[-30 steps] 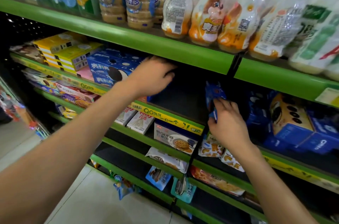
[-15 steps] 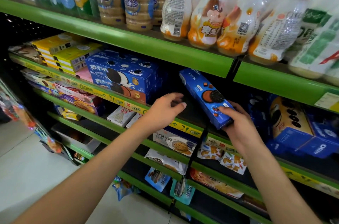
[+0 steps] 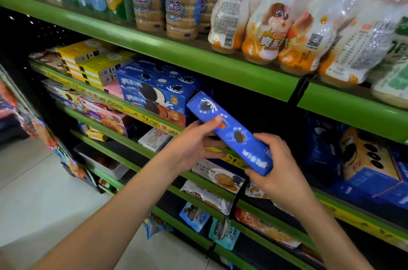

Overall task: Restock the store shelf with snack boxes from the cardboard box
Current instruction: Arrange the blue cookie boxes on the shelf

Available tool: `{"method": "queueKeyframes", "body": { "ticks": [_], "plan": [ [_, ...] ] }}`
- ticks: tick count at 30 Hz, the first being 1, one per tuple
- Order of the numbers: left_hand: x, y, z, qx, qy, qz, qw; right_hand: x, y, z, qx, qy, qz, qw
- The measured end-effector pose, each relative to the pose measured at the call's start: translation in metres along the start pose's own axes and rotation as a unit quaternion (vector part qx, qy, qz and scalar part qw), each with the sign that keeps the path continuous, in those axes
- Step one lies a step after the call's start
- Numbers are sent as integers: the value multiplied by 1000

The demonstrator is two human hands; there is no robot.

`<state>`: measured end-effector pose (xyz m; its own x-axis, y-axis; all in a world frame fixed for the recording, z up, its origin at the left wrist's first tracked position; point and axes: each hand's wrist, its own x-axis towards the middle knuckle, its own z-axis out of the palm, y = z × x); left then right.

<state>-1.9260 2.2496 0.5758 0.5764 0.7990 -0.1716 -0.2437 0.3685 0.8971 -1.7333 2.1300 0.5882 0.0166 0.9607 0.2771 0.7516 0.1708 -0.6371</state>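
- Before the person stands a store shelf (image 3: 181, 57) with green front rails, at least four tiers showing, all carrying packaged goods.
- Along the top tier sit wrapped multipacks of drink bottles (image 3: 271, 26): beige ones at left, white-and-orange ones with a cartoon animal at right; their exact number is hard to count through the film.
- On the second tier, left of a dark gap, rests a stack of large blue cookie boxes (image 3: 154, 93), two front faces showing one above the other, each printed with a dark sandwich cookie and white milk.
- Just left of these lie yellow boxes (image 3: 95, 64), stacked flat, about four layers deep.
- At the far right of the same tier are more blue cookie packs (image 3: 371, 163), count unclear.
- Held in front of the gap is one snack box (image 3: 229, 132): long, slim, blue, tilted with its far end raised toward the upper left, printed with two dark cookies and a white splash; the lettering is blurred.
- Right hand (image 3: 280, 172) grasps the box's near lower end, fingers curled around it.
- Left hand (image 3: 194, 146) holds the box's middle, thumb laid across its top face and fingers beneath.
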Motion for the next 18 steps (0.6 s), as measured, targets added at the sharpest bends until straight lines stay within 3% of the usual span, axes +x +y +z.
{"method": "queueKeyframes", "body": {
  "ticks": [2,4,8,10,16,18],
  "plan": [
    [2,-5,6,3,23,3,1000,-8,-1,4,18,-58,-52,997],
    [5,-5,10,1,40,-6,999,-10,1,5,119,-95,-53,987],
    [9,10,5,45,-12,-123,991,18,11,1,232,51,50,970],
    [13,16,1,83,-59,-188,977,38,17,-5,288,69,85,951],
    [18,16,-7,104,-131,-271,948,60,37,-8,423,-67,129,894],
    [14,16,-15,84,-129,-245,957,59,43,-8,452,-56,131,880]
  ]
}}
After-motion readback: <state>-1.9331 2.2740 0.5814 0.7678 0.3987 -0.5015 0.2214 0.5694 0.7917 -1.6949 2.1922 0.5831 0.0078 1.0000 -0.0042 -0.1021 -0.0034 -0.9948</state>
